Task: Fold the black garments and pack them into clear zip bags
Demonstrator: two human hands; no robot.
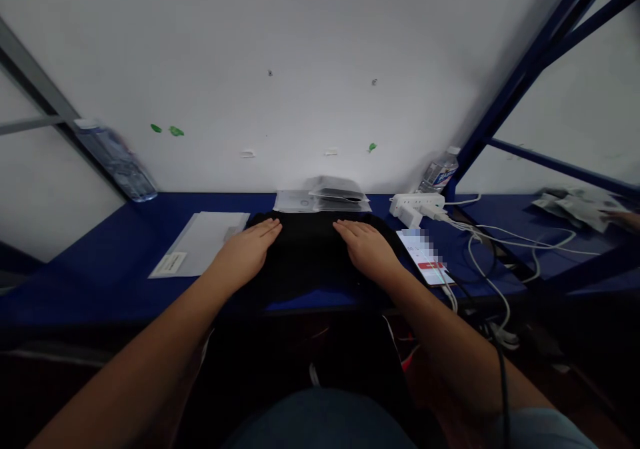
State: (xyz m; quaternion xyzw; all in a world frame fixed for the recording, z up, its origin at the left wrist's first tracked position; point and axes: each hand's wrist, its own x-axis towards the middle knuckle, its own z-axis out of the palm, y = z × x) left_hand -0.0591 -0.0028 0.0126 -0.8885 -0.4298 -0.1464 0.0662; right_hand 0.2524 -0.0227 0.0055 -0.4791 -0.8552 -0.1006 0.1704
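A black cloth item, perhaps a folded garment, lies on the blue table in front of me. My left hand rests flat on its left side, fingers stretched out toward the middle. On the right side my right hand lies flat in the same way, palm down. Neither hand grips anything. Left of the cloth is a flat white plastic bag with a small label. Behind the cloth, against the wall, sit more clear plastic bags.
A phone with a cable lies right of my right hand. Beyond it are a white power strip and tangled white cables. Water bottles stand at the left and right. Another person's hand shows at the far right.
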